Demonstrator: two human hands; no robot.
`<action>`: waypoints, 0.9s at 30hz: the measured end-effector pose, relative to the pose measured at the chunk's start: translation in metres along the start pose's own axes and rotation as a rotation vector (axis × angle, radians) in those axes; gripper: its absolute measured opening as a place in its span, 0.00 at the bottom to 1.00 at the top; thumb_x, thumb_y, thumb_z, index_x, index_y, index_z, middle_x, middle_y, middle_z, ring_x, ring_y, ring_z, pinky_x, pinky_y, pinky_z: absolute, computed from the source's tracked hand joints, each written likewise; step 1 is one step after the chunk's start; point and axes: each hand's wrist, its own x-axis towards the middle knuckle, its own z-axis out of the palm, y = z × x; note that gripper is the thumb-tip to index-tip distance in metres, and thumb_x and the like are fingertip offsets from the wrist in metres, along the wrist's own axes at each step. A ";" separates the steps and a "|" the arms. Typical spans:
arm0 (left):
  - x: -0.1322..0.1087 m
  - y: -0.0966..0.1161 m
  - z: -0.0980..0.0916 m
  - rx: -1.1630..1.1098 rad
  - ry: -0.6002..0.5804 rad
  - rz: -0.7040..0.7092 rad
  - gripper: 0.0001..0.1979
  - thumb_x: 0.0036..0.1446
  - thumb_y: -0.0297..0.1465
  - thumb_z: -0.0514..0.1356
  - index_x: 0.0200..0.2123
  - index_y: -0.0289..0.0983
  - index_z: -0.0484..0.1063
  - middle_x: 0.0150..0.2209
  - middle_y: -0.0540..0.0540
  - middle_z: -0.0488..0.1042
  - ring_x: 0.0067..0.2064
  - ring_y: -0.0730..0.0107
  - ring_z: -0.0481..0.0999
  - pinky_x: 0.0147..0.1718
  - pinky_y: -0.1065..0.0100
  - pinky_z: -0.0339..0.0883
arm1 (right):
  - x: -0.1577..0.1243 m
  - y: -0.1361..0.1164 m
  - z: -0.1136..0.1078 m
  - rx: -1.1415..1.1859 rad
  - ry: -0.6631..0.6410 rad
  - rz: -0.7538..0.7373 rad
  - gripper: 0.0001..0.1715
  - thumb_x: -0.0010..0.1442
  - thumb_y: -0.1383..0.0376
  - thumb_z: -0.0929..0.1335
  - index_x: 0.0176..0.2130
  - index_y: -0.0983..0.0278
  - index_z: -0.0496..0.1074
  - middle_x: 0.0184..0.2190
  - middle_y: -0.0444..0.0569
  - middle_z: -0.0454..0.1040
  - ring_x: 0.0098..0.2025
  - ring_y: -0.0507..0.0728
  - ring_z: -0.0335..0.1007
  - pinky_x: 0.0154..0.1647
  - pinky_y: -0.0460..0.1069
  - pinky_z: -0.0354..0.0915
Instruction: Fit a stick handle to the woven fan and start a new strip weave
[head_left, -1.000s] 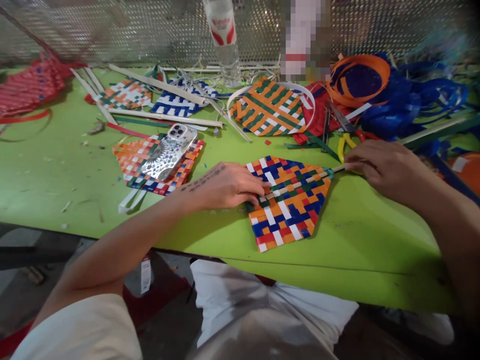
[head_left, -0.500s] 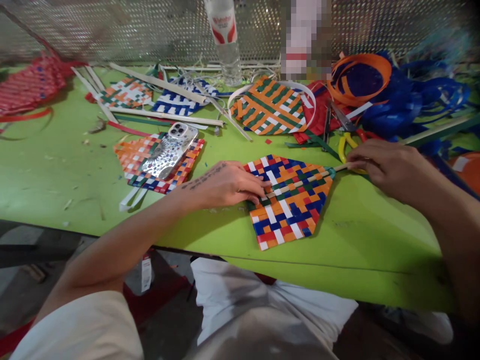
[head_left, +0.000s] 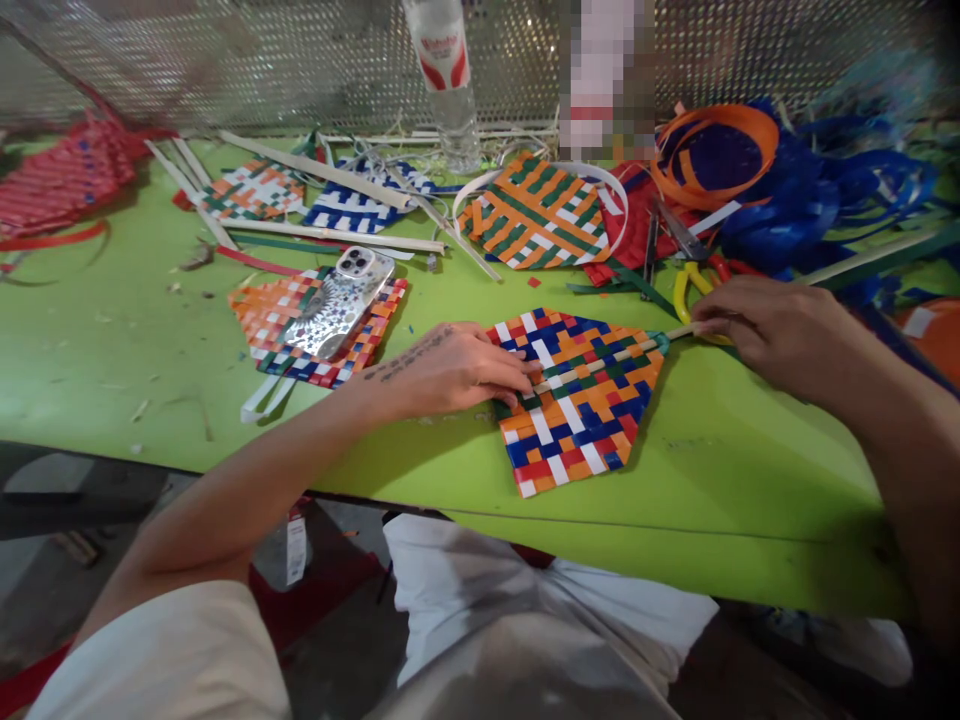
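Observation:
A woven panel [head_left: 574, 410] of orange, blue, white, red and green flat strips lies on the green table. Through its middle runs a thin pale stick [head_left: 600, 370], which leaves the panel at the pointed right corner. My left hand [head_left: 469, 372] is closed at the panel's left edge, fingers over the top and near the stick's inner end. My right hand [head_left: 757, 325] pinches the stick's outer end, just right of the corner. Yellow-handled scissors [head_left: 681, 290] lie beside my right hand, their handles partly covered by it.
Left of my left hand, a phone [head_left: 341, 300] lies on another woven piece [head_left: 259, 310]. Further back are an orange and green woven piece [head_left: 532, 215], pale sticks [head_left: 322, 232], a water bottle [head_left: 446, 90], an orange strip coil [head_left: 765, 135] and blue strips [head_left: 795, 225]. A metal mesh [head_left: 262, 65] stands behind.
Both hands keep their hold on the panel and stick with hardly any movement. The whole view has shifted very slightly.

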 end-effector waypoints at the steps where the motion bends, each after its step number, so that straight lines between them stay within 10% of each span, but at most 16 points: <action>1: 0.000 0.000 0.000 0.021 -0.005 -0.003 0.12 0.74 0.30 0.61 0.51 0.47 0.85 0.58 0.52 0.84 0.54 0.66 0.87 0.49 0.64 0.72 | 0.000 -0.001 0.000 0.003 -0.005 0.000 0.12 0.72 0.64 0.63 0.39 0.59 0.76 0.39 0.51 0.82 0.39 0.61 0.78 0.40 0.53 0.67; 27: 0.003 0.012 0.006 0.052 0.083 -0.183 0.07 0.70 0.33 0.67 0.45 0.49 0.86 0.43 0.56 0.89 0.46 0.67 0.88 0.52 0.67 0.74 | 0.000 0.004 0.000 0.019 -0.016 -0.005 0.13 0.72 0.62 0.63 0.37 0.57 0.75 0.37 0.48 0.82 0.38 0.62 0.78 0.38 0.54 0.66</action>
